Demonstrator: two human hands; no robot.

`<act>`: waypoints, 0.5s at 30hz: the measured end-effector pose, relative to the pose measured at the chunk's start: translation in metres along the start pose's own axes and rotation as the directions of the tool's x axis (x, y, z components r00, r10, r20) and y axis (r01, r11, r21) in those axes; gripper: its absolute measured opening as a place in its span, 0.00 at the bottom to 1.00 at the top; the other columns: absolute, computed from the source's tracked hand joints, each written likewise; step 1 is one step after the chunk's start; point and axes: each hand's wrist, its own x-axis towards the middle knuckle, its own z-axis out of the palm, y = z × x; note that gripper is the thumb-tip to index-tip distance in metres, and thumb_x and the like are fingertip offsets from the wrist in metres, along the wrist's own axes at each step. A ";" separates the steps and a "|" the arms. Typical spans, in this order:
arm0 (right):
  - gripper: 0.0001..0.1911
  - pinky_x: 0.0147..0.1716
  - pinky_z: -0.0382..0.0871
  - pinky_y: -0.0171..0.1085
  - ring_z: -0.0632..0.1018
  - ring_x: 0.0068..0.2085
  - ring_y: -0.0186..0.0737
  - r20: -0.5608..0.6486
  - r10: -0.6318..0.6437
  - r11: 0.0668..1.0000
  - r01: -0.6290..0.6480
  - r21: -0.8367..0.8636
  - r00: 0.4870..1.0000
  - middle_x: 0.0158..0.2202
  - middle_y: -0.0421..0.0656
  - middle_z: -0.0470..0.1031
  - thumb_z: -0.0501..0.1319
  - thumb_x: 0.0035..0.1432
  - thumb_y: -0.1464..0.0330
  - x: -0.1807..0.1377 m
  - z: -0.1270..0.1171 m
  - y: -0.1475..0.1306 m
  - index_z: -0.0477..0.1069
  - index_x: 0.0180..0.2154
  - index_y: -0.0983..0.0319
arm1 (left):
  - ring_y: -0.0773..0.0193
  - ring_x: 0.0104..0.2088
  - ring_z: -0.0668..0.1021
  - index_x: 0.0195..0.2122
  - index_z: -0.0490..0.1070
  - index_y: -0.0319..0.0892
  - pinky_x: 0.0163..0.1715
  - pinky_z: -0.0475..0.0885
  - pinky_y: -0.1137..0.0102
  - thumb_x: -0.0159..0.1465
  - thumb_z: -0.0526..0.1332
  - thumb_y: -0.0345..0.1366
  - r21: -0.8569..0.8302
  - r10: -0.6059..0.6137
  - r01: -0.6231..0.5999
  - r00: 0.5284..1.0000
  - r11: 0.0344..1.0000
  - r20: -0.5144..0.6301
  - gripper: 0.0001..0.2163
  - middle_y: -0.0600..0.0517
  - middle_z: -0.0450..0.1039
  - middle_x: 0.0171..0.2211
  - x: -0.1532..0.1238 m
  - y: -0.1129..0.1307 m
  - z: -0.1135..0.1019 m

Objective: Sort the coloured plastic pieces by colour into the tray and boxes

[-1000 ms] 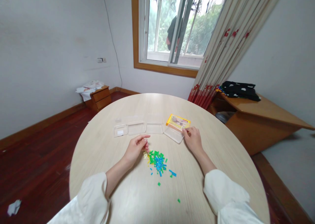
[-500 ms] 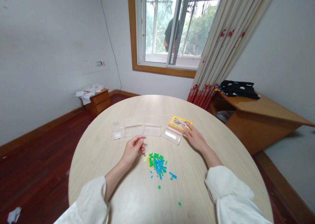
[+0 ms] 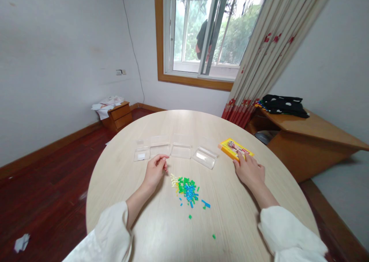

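My left hand (image 3: pixel 155 169) rests on the round table (image 3: pixel 161 223) with its fingers curled together in a pinch, just left of a heap of small green, blue and pale yellow bricks (image 3: pixel 186 187). I cannot make out anything between its fingertips. My right hand (image 3: pixel 250 170) lies flat with its fingers on the near edge of a yellow box (image 3: pixel 234 148) at the right of the table. Three clear plastic trays stand in a row beyond the heap: left (image 3: pixel 150 152), middle (image 3: pixel 181 150), right (image 3: pixel 205 157).
A few stray green and blue bricks (image 3: pixel 213 236) lie toward the near edge. A wooden desk (image 3: pixel 311 131) with dark cloth on it stands at the right, a curtain (image 3: pixel 259 62) beside it. A small wooden cabinet (image 3: pixel 118 114) sits by the left wall.
My right hand has slid the yellow box away from the right tray toward the table's right side. My left hand has stayed by the heap, fingers drawn in a little more.
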 end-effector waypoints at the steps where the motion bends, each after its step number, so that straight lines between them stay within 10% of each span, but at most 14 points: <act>1: 0.25 0.47 0.61 0.53 0.67 0.55 0.53 -0.017 0.010 1.000 -0.010 -0.028 1.000 0.58 0.57 0.64 0.43 0.64 0.62 -0.004 -0.001 0.003 0.60 0.58 0.65 | 0.69 0.20 0.69 0.30 0.72 0.39 0.23 0.64 0.74 0.53 0.60 0.41 0.034 0.018 -0.018 1.000 0.999 -0.003 0.10 0.58 0.63 0.16 0.001 -0.001 -0.001; 9: 0.28 0.45 0.57 0.51 0.67 0.49 0.59 -0.144 0.054 0.999 -0.054 0.007 0.988 0.47 0.62 0.68 0.56 0.53 0.52 -0.006 0.004 0.022 0.67 0.43 0.71 | 0.56 0.48 0.74 0.42 0.70 0.41 0.52 0.63 0.61 0.56 0.63 0.40 0.203 0.032 -0.102 0.947 0.974 0.321 0.14 0.44 0.74 0.45 -0.008 -0.017 0.005; 15: 0.30 0.47 0.58 0.51 0.68 0.49 0.56 -0.060 0.104 0.985 -0.094 0.146 0.993 0.46 0.57 0.68 0.55 0.52 0.51 0.004 0.010 0.022 0.63 0.48 0.67 | 0.56 0.52 0.72 0.50 0.67 0.42 0.54 0.61 0.61 0.61 0.59 0.45 0.208 -0.075 -0.085 0.750 0.975 0.657 0.18 0.40 0.71 0.50 -0.025 0.000 0.006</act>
